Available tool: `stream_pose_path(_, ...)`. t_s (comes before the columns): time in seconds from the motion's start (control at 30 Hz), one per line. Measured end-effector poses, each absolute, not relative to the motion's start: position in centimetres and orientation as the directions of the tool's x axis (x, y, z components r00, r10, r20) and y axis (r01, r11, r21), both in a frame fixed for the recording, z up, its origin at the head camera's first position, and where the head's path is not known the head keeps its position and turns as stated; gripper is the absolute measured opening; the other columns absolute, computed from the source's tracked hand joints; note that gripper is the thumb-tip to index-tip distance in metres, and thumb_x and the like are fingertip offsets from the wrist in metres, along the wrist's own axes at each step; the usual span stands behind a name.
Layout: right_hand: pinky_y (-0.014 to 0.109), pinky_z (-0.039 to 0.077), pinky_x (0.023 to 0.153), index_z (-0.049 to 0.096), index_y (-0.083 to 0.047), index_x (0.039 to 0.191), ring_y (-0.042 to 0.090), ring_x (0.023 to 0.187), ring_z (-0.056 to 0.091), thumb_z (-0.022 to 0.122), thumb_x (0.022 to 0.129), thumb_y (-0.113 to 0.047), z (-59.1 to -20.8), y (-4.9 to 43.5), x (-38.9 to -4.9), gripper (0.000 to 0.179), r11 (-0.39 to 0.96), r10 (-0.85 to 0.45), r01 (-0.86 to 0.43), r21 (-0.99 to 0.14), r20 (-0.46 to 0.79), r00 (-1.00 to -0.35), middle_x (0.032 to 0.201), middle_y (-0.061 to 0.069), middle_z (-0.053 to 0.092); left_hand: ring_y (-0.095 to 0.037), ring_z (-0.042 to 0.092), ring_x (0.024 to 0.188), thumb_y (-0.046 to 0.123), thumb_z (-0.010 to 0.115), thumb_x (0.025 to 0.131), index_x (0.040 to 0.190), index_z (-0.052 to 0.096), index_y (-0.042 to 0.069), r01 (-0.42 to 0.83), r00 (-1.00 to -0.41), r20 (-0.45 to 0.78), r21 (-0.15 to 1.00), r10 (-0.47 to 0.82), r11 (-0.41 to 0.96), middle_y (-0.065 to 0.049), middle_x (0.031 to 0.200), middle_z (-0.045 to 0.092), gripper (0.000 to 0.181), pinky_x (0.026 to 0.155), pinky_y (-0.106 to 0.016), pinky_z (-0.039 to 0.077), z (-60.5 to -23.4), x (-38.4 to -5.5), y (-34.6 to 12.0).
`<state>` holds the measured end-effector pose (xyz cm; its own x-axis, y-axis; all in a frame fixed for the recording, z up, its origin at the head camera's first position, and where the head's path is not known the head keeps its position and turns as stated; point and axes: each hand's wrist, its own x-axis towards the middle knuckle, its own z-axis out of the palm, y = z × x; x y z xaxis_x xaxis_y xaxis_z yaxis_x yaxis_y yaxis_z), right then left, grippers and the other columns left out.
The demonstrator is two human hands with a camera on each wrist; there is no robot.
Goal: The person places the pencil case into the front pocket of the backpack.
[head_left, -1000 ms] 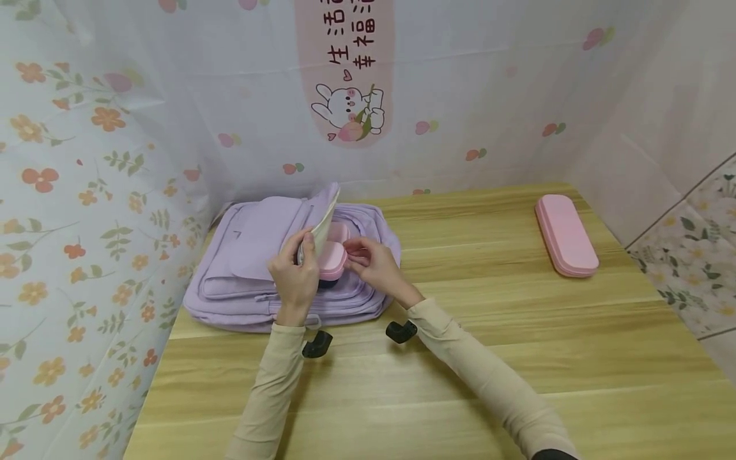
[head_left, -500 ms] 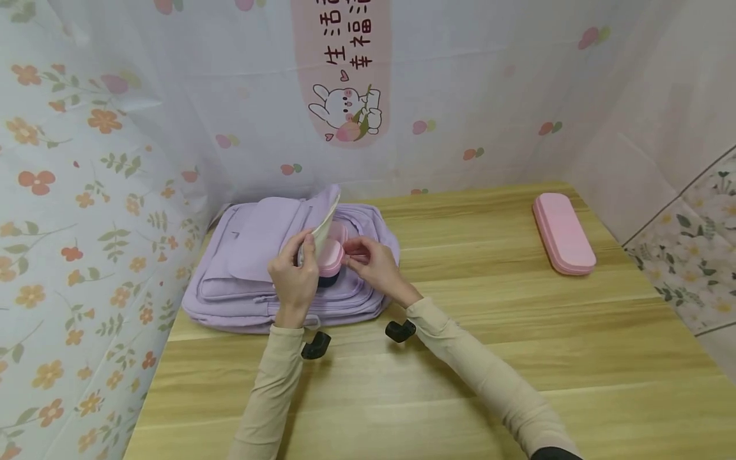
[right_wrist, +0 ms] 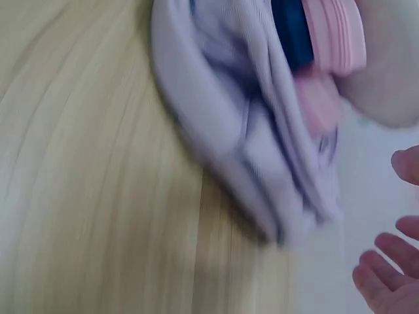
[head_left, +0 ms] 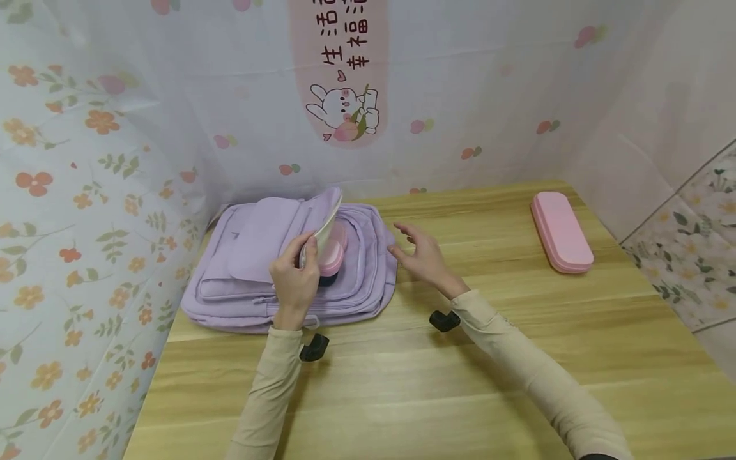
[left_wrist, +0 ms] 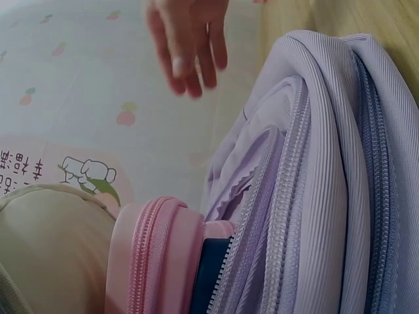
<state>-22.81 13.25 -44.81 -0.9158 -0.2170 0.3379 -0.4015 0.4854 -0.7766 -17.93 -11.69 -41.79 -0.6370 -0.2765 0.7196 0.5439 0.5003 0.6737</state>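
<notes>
A lavender backpack (head_left: 253,239) lies flat on the wooden table. My left hand (head_left: 296,278) grips the raised front flap (head_left: 329,220) of its pocket, whose pale lining faces right. Out of the unzipped pocket pokes a pink zippered case (head_left: 331,257), with more pink (head_left: 340,231) behind it. Something navy blue (left_wrist: 211,275) sits against the case in the left wrist view. Just right of the bag, my right hand (head_left: 424,259) hovers with fingers spread and nothing in them. Much of the pocket's inside is hidden.
Another long pink case (head_left: 562,233) with rounded ends lies at the table's far right. Behind the table (head_left: 460,383) hangs a printed white cloth (head_left: 477,83), and a floral one (head_left: 75,223) covers the left side.
My right hand has let go of the pink case's edge and moved right, away from the bag, its fingers opening. The left hand still holds the flap.
</notes>
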Motion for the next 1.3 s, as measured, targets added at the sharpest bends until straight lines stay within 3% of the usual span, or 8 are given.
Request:
stream_pose_path(0.2, 0.059, 0.038, 0.111, 0.044, 0.007, 0.147, 0.049, 0.135, 0.046, 0.073, 0.092, -0.018, -44.9, 17.9, -23.0, 0.067, 0.584, -0.147, -0.315, -0.748, 0.284, -0.947, 0.150, 0.030, 0.047, -0.028, 0.074, 0.087, 0.007, 0.066, 0.097, 0.105, 0.077, -0.002, 0.549, -0.650, 0.714, 0.678, -0.259, 0.489, -0.018, 0.099, 0.078, 0.016, 0.084, -0.010, 0.048, -41.9, -17.8, -11.9)
stream_pose_path(0.37, 0.064, 0.027, 0.116, 0.033, 0.008, 0.152, 0.050, 0.145, 0.032, 0.071, 0.095, -0.022, -45.2, 21.7, -22.9, 0.075, 0.629, -0.116, -0.265, -0.731, 0.249, -0.962, 0.156, 0.032, 0.036, -0.021, 0.064, 0.069, 0.007, 0.067, 0.097, 0.105, 0.077, -0.001, 0.550, -0.645, 0.718, 0.673, -0.260, 0.494, -0.018, 0.097, 0.078, 0.015, 0.074, -0.011, 0.045, -42.0, -17.7, -11.9)
stream_pose_path(0.5, 0.068, 0.024, 0.116, 0.029, 0.010, 0.153, 0.053, 0.145, 0.028, 0.071, 0.094, -0.021, -45.2, 24.1, -22.6, 0.079, 0.649, -0.080, -0.238, -0.722, 0.246, -0.966, 0.157, 0.035, 0.032, -0.021, 0.063, 0.069, 0.007, 0.066, 0.097, 0.105, 0.077, -0.001, 0.545, -0.652, 0.713, 0.677, -0.257, 0.494, -0.018, 0.097, 0.078, 0.016, 0.074, -0.011, 0.044, -42.1, -17.7, -12.0)
stream_pose_path(0.7, 0.068, 0.022, 0.116, 0.027, 0.010, 0.154, 0.054, 0.146, 0.026, 0.072, 0.093, -0.021, -45.6, 26.7, -22.3, 0.082, 0.670, -0.029, -0.209, -0.712, 0.257, -0.966, 0.157, 0.036, 0.030, -0.028, 0.074, 0.088, 0.010, 0.066, 0.098, 0.105, 0.077, -0.002, 0.532, -0.665, 0.701, 0.686, -0.257, 0.496, -0.019, 0.099, 0.077, 0.018, 0.082, -0.015, 0.050, -42.2, -17.7, -12.0)
stream_pose_path(1.03, 0.070, 0.019, 0.116, 0.021, 0.009, 0.156, 0.056, 0.147, 0.021, 0.073, 0.092, -0.026, -45.6, 31.2, -21.0, 0.090, 0.714, 0.036, -0.166, -0.681, 0.272, -0.962, 0.159, 0.038, 0.023, -0.027, 0.072, 0.082, 0.006, 0.067, 0.096, 0.105, 0.077, -0.002, 0.554, -0.656, 0.712, 0.679, -0.250, 0.481, -0.018, 0.098, 0.078, 0.015, 0.080, -0.008, 0.046, -42.0, -17.7, -11.7)
stream_pose_path(1.3, 0.072, 0.018, 0.113, 0.015, 0.004, 0.160, 0.059, 0.144, 0.022, 0.075, 0.090, -0.032, -45.3, 34.9, -19.7, 0.098, 0.764, 0.146, -0.056, -0.643, 0.257, -0.955, 0.158, 0.038, 0.024, -0.030, 0.074, 0.088, 0.005, 0.068, 0.096, 0.105, 0.077, -0.001, 0.553, -0.662, 0.705, 0.689, -0.255, 0.468, -0.018, 0.099, 0.078, 0.015, 0.083, -0.008, 0.047, -41.9, -17.6, -11.6)
